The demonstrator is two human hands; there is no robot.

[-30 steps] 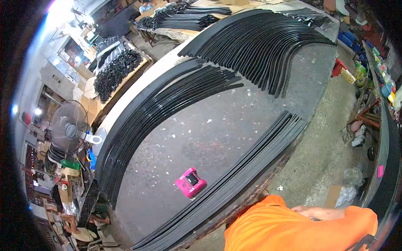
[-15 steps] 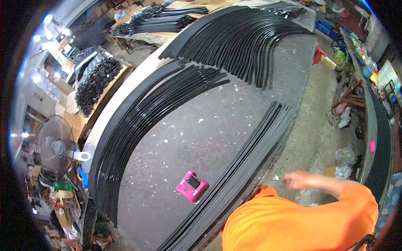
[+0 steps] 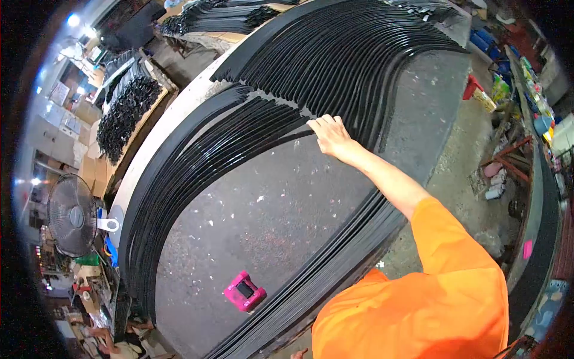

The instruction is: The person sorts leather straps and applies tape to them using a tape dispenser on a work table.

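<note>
My right hand (image 3: 330, 136) reaches over the table, fingers curled down around the end of a black strip (image 3: 294, 142). That strip is the innermost of the curved left-hand row of long black strips (image 3: 197, 161). A second fan of black strips (image 3: 335, 57) lies just beyond my hand, its near ends beside my fingers. Only a small part of my left hand (image 3: 299, 354) shows at the bottom edge, and its fingers are mostly cut off. Along the near table edge, below my right arm, runs a straight bundle of dark strips (image 3: 311, 281).
A pink device with a dark screen (image 3: 244, 291) sits on the grey table (image 3: 281, 209). A fan (image 3: 73, 215) stands at the left. More black bundles (image 3: 128, 116) lie on a separate table behind. Cluttered shelving (image 3: 532, 113) lines the right side.
My right hand has swung from beside my body, off the table's near edge, out over the table to the strip ends. The view has shifted slightly. My left hand has entered at the bottom.
</note>
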